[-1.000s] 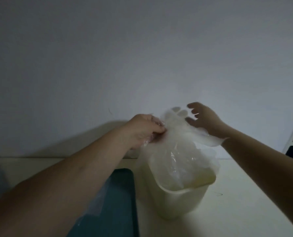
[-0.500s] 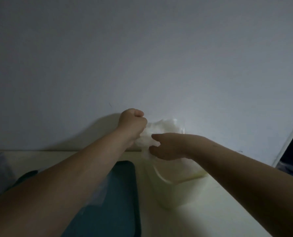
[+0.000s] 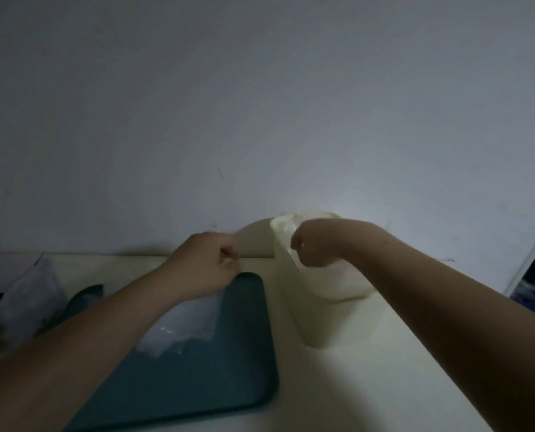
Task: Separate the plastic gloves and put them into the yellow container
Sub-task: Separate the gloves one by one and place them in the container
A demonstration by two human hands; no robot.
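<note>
Dim light falls on a plain grey-white wall (image 3: 260,104) that rises behind a cream tabletop (image 3: 369,385). At the right edge a white frame (image 3: 531,254) leans in front of something dark blue, too blurred to name. On the far left of the table lies a clear plastic bag (image 3: 29,294), blurred, with a dark green shape (image 3: 82,297) just beside it. A teal tray (image 3: 228,369) sits at lower centre, and on it rests a pile of plastic gloves (image 3: 185,325), clear and rumpled, partly hidden by the left forearm that crosses above it. The left hand (image 3: 207,266) hangs over the tray's far corner with its fingers curled in; whether it pinches a glove cannot be told. Just beside the tray on the right stands the yellow container (image 3: 331,322), pale and upright near the wall. The right hand (image 3: 319,244) reaches into its mouth, fingers curled down around a crumpled glove (image 3: 286,229) that shows against the container's far-left rim, while the forearm blocks much of the inside.
</note>
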